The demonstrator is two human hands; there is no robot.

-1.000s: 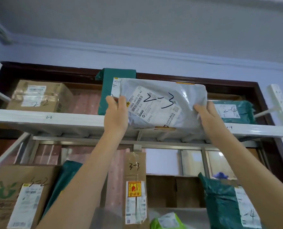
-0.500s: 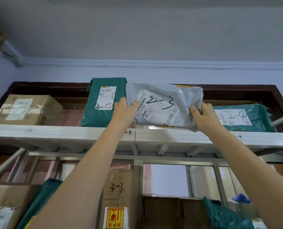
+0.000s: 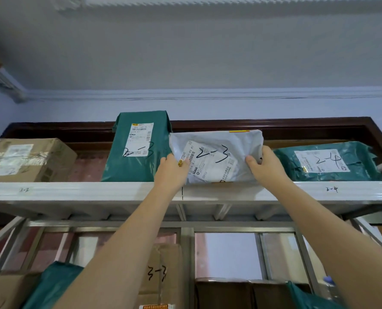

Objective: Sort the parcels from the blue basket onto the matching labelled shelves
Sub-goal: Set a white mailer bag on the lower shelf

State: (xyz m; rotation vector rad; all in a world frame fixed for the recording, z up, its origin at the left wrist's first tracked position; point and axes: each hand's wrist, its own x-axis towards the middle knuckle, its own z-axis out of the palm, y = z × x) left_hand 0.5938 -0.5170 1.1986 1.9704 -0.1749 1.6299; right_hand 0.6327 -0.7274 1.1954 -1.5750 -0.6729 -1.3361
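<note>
— Where's the parcel now?

— Up on the white metal top shelf (image 3: 78,191), at about twelve o'clock from where she stands. It's the grey plastic mailer bag marked 2-3 (image 3: 216,156), sitting on the shelf's front edge, propped up and leaning back. Its long axis runs left to right along the shelf lip.

— And her hands?

— One at each end. The left hand (image 3: 171,172) grips the lower-left corner at about eight o'clock on the bag, thumb across the label's edge. The right hand (image 3: 266,167) holds the right side at about three o'clock, thumb on the front face; the other fingers are curled behind, out of sight. Both sit equally near — the bag lies between them.

— Right slot?

— I'd say so. A tall green plastic mailer marked 2-3 (image 3: 138,146) stands just beside it at nine o'clock, touching or nearly. The coming move, I'd judge, is a straight push back from the edge, then letting go — it could tip forward if released too early.

— What else is up there?

— On that shelf, four parcels: one brown cardboard box (image 3: 27,160) far left over the 2-2 mark, two 2-3 bags, and one green crumpled mailer marked 2-4 (image 3: 326,161) at the right. Below, a cardboard carton marked 3-3 (image 3: 161,275) and more green bags, partly hidden.
</note>
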